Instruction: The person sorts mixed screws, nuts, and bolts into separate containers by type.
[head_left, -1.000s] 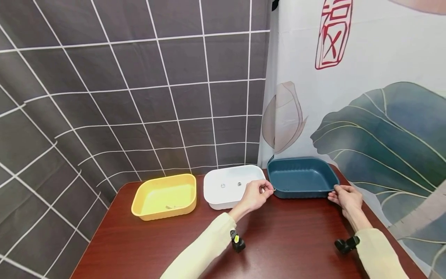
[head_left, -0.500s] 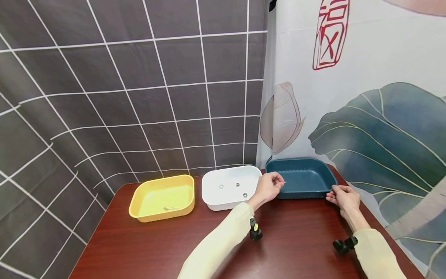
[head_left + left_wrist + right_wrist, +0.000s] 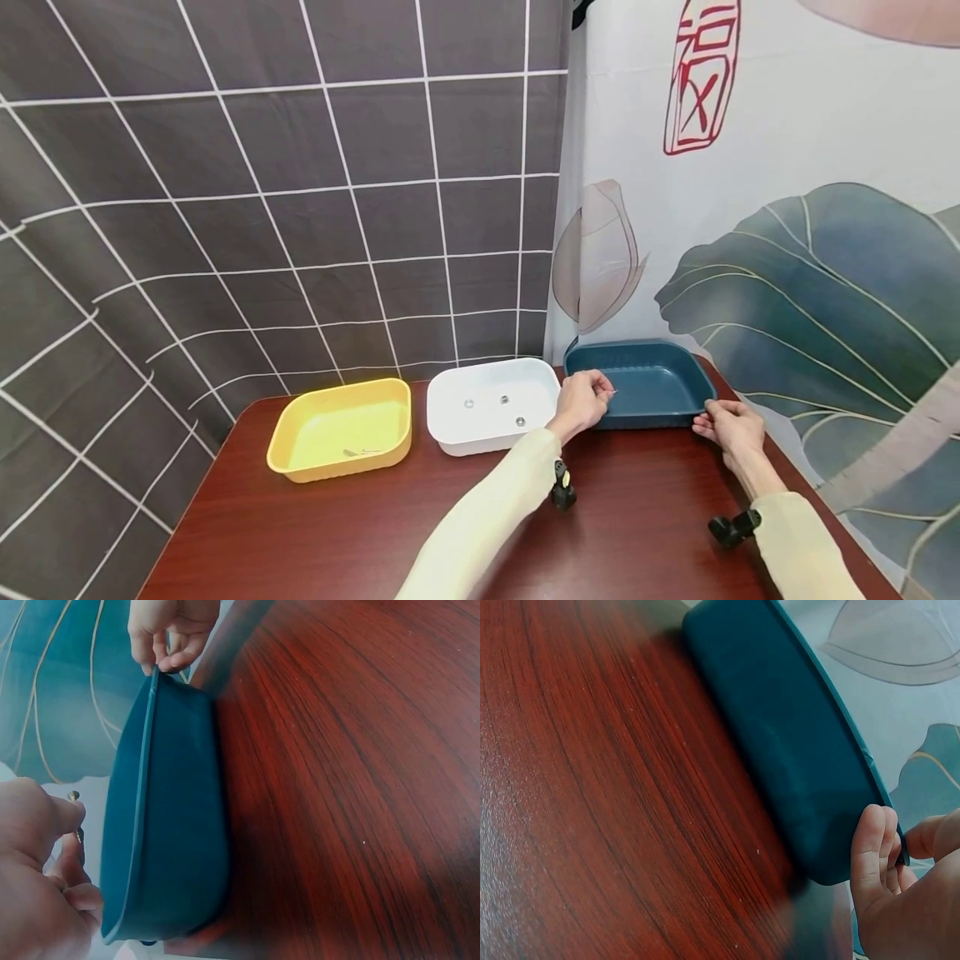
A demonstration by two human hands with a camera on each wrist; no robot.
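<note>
Over the left end of the dark blue tray (image 3: 652, 383), my left hand (image 3: 583, 402) pinches a small screw (image 3: 74, 796) between thumb and finger. Its round brassy head shows in the left wrist view, and part of its shank is hidden by the fingers. My right hand (image 3: 735, 429) grips the front right corner of the same tray, thumb and fingers on either side of the rim (image 3: 870, 761). From the head view, the left hand hides part of the tray's inside.
Left of the blue tray stands a white tray (image 3: 450, 429) with three small metal nuts (image 3: 504, 400) in it. Further left, a yellow tray (image 3: 337, 471) holds small thin metal pieces (image 3: 360, 452). All stand on a reddish-brown table (image 3: 315, 533) before hanging cloths.
My left hand has moved right, from the gap between the white and blue trays to over the blue tray, uncovering a nut. My right hand keeps its grip on the rim.
</note>
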